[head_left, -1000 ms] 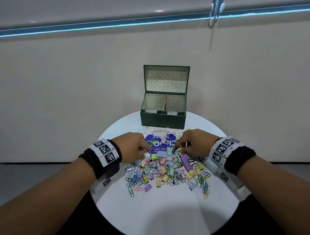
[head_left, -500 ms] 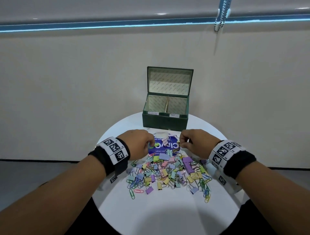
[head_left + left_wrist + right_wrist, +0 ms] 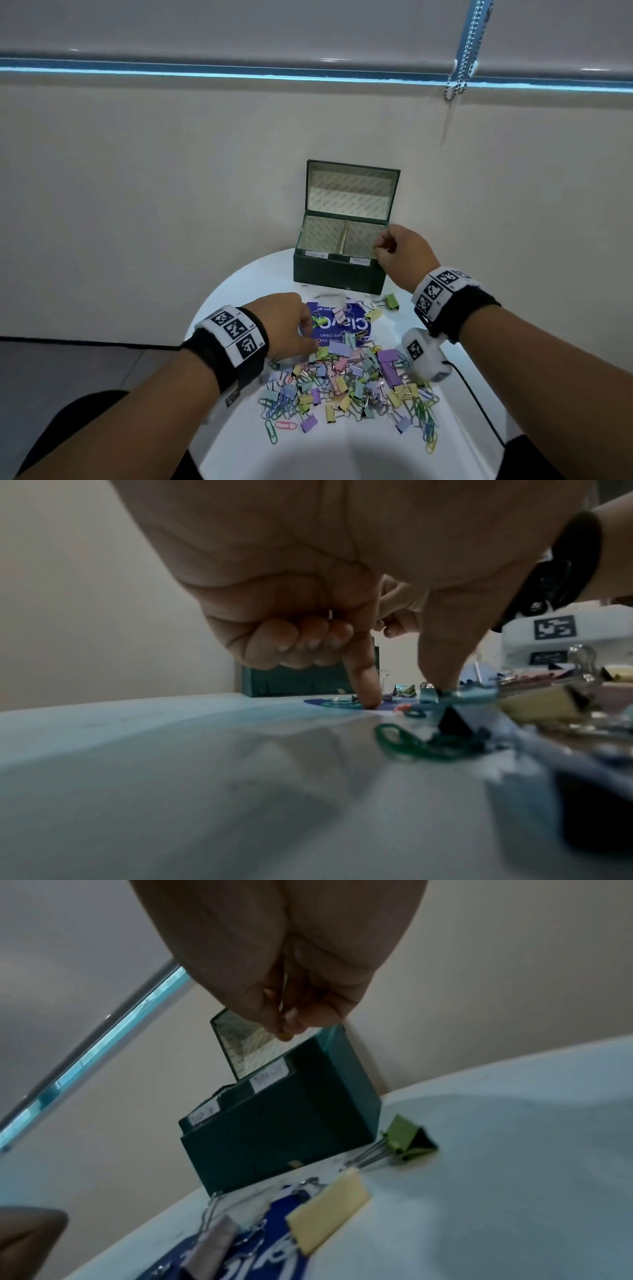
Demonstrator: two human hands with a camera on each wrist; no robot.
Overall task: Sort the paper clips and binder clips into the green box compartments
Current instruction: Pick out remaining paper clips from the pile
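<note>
Only wrist views show right hand (image 3: 291,993) pinching a yellow clip (image 3: 285,1035), left forefinger (image 3: 365,685) extended.

Round white table (image 3: 342,448): green box (image 3: 337,275), clip pile (image 3: 349,380), blue packet (image 3: 337,325).

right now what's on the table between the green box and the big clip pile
In the head view, a blue packet with a few stray clips; a green binder clip and a yellow one beside it.
</note>
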